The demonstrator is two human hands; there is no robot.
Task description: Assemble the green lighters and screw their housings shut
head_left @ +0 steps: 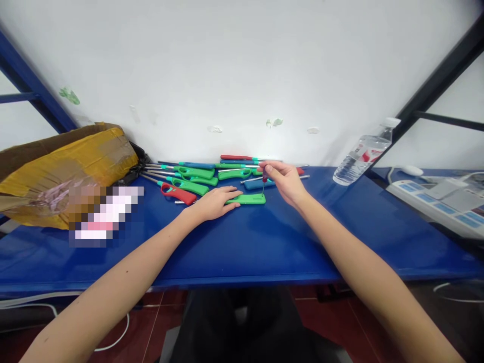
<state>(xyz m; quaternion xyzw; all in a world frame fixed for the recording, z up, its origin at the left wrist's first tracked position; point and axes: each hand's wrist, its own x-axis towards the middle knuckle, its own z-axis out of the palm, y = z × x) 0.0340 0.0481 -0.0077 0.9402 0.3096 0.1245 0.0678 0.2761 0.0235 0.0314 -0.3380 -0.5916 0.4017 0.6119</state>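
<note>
Near the middle of the desk, my left hand (218, 202) is laid over a long-nosed green lighter (251, 199), fingers across its top and thumb along its near side. A metal tip beyond my left wrist appears to be its nozzle. My right hand (286, 181) is closed around a small screwdriver (264, 184) with a dark red handle. Its thin shaft points down, with the tip at the right end of the green lighter. Several more lighters lie behind, among them a red lighter (183, 194) and a blue lighter (259, 183).
A torn, taped cardboard box (64, 166) stands at the left, beside a blurred-out patch. On the right, a plastic water bottle (361, 156) leans near the dark frame. A white power strip (442, 204) lies farther right. The blue desk (242, 247) meets a white wall.
</note>
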